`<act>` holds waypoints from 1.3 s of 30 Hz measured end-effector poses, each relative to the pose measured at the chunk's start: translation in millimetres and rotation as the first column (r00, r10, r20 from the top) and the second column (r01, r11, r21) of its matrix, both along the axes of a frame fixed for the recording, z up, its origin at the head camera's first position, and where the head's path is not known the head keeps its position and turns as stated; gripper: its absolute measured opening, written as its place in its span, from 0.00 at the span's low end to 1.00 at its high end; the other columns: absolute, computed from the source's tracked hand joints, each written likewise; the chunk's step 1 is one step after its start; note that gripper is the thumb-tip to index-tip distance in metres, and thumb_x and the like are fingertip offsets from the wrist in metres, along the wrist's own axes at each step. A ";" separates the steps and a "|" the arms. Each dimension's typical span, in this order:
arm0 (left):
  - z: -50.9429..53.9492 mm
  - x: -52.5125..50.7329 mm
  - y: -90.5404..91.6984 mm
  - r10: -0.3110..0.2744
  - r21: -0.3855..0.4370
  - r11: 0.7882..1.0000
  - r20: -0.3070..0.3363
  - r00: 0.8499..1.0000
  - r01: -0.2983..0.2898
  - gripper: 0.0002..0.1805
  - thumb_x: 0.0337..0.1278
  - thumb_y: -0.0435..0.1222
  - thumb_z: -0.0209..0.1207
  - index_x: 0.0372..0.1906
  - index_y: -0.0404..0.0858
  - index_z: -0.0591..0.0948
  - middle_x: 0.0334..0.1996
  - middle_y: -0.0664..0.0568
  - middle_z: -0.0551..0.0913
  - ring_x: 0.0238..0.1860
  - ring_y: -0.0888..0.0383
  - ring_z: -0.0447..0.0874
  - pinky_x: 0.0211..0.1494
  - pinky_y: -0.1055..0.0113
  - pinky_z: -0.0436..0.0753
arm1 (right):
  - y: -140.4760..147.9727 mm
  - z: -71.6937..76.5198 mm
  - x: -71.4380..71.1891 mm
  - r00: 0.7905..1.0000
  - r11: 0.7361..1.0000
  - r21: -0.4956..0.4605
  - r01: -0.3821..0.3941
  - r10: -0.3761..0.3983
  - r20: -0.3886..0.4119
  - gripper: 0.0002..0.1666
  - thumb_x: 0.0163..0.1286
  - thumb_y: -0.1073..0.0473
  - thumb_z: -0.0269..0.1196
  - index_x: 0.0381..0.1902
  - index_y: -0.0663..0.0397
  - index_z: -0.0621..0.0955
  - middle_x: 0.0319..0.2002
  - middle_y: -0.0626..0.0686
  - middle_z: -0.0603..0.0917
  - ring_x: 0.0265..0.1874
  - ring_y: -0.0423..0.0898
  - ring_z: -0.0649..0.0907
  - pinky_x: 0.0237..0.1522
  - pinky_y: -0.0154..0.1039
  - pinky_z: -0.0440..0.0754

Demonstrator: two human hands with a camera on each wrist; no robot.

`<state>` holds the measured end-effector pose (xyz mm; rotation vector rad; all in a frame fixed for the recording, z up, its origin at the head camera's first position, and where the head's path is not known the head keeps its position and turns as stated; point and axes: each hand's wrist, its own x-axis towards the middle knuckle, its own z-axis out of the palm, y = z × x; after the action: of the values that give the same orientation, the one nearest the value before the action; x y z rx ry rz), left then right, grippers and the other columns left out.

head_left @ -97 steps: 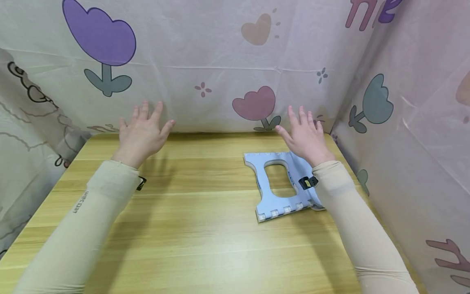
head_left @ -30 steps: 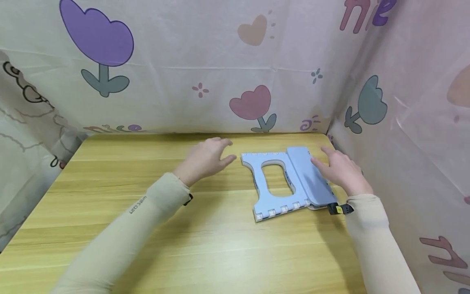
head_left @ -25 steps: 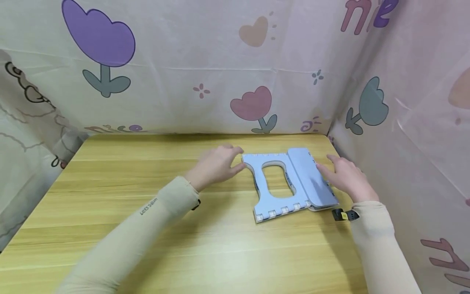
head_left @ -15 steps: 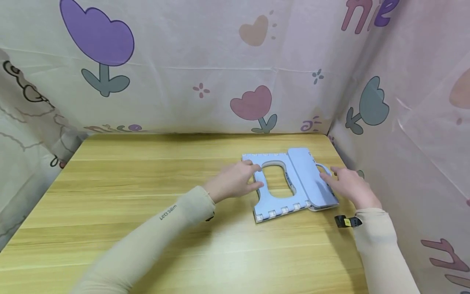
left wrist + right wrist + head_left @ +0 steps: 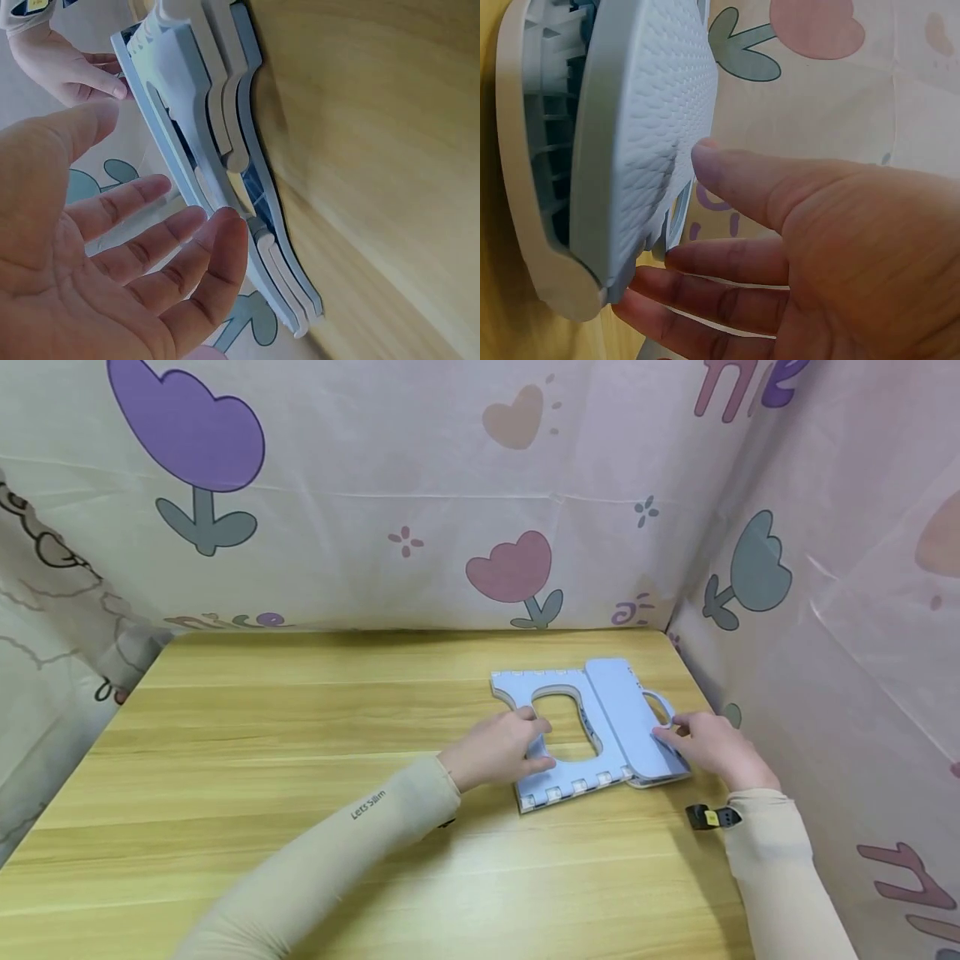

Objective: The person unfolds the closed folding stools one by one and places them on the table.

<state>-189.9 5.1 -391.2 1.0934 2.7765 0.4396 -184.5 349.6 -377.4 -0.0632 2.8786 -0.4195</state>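
A light-blue folding step stool (image 5: 626, 727) lies folded flat on the wooden table, its leg frame with a large cut-out towards the left. My left hand (image 5: 495, 750) is at the frame's left bar, fingertips beside the cut-out. In the left wrist view its fingers are loosely bent, thumb well apart, not closed round the bar. At the stool's right side is my right hand (image 5: 716, 747), close to the carry handle (image 5: 660, 703). The right wrist view has the thumb near the bumpy top (image 5: 667, 112) and relaxed fingers by the edge; whether they touch is unclear.
The wooden table (image 5: 315, 718) extends left and in front of the stool. A printed cloth (image 5: 337, 543) hangs along the back edge, and another cloth wall (image 5: 840, 693) stands close to my right arm.
Both hands came down from above the table's far side. My left hand moved right to the stool's frame; my right hand moved to its handle side. The stool stayed in place.
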 end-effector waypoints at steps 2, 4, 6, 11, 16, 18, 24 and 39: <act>-1.5 0.8 0.8 0.001 0.000 1.000 0.018 1.000 -0.001 0.32 0.73 0.55 0.65 0.71 0.40 0.80 0.62 0.46 0.84 0.50 0.54 0.88 0.57 0.60 0.90 | -0.2 -1.4 0.2 1.000 1.000 -0.011 0.003 -0.003 -0.001 0.29 0.81 0.40 0.61 0.51 0.63 0.86 0.44 0.62 0.88 0.38 0.54 0.82 0.34 0.43 0.76; -2.4 1.9 1.4 -0.003 -0.002 1.000 0.029 1.000 0.003 0.32 0.73 0.55 0.66 0.71 0.41 0.80 0.61 0.47 0.84 0.48 0.55 0.86 0.54 0.62 0.89 | -0.7 -2.2 0.5 1.000 1.000 -0.019 0.003 -0.003 -0.002 0.28 0.81 0.40 0.61 0.48 0.62 0.86 0.42 0.62 0.89 0.37 0.53 0.82 0.34 0.43 0.76; -3.5 2.6 2.1 -0.008 -0.006 1.000 0.034 0.999 0.008 0.32 0.72 0.55 0.67 0.71 0.41 0.81 0.60 0.47 0.84 0.47 0.56 0.86 0.52 0.63 0.89 | -1.2 -2.6 0.6 1.000 1.000 -0.023 0.005 -0.005 -0.001 0.27 0.80 0.41 0.62 0.46 0.62 0.86 0.41 0.61 0.89 0.36 0.52 0.81 0.33 0.42 0.75; -5.8 4.0 3.2 -0.013 -0.013 1.000 0.033 0.999 0.013 0.33 0.70 0.55 0.68 0.71 0.41 0.81 0.59 0.46 0.84 0.46 0.56 0.85 0.48 0.66 0.88 | -2.6 -2.8 0.1 1.000 1.000 -0.028 0.005 -0.005 -0.004 0.24 0.80 0.43 0.64 0.42 0.61 0.86 0.38 0.59 0.88 0.33 0.50 0.79 0.32 0.40 0.71; -7.3 4.8 3.0 -0.021 -0.038 0.999 0.015 1.000 0.022 0.35 0.68 0.58 0.69 0.71 0.40 0.81 0.60 0.47 0.82 0.46 0.56 0.83 0.47 0.67 0.86 | -3.2 -4.4 -0.8 1.000 0.999 -0.045 -0.003 0.002 -0.013 0.22 0.79 0.44 0.65 0.37 0.58 0.85 0.29 0.53 0.82 0.30 0.48 0.75 0.31 0.40 0.67; -8.0 4.9 2.6 -0.027 -0.046 0.999 0.007 1.000 0.027 0.36 0.67 0.58 0.69 0.70 0.40 0.82 0.61 0.47 0.82 0.47 0.56 0.83 0.47 0.68 0.86 | -3.5 -5.5 -1.3 1.000 0.999 -0.052 -0.005 0.004 -0.016 0.21 0.79 0.44 0.65 0.34 0.57 0.84 0.27 0.51 0.78 0.28 0.47 0.73 0.30 0.40 0.66; -9.5 4.7 -0.6 -0.028 -0.037 0.999 0.011 1.000 0.028 0.36 0.67 0.58 0.70 0.69 0.38 0.83 0.60 0.47 0.81 0.46 0.57 0.82 0.44 0.71 0.84 | -6.1 -7.7 -1.8 0.999 0.998 -0.063 -0.014 0.012 -0.037 0.24 0.79 0.43 0.65 0.27 0.53 0.78 0.24 0.49 0.72 0.27 0.46 0.71 0.30 0.40 0.64; -15.2 2.9 -35.1 0.013 0.029 0.999 0.026 1.000 -0.014 0.33 0.65 0.53 0.73 0.65 0.36 0.84 0.58 0.45 0.80 0.42 0.58 0.80 0.45 0.68 0.86 | -44.6 -8.2 -10.9 0.996 0.996 -0.067 -0.051 0.046 -0.081 0.31 0.78 0.46 0.67 0.19 0.48 0.66 0.18 0.45 0.62 0.22 0.44 0.66 0.29 0.39 0.62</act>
<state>-187.0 -30.0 -406.4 1.0683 2.7649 0.4940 -195.4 305.0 -385.7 -0.1646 2.9330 -0.5179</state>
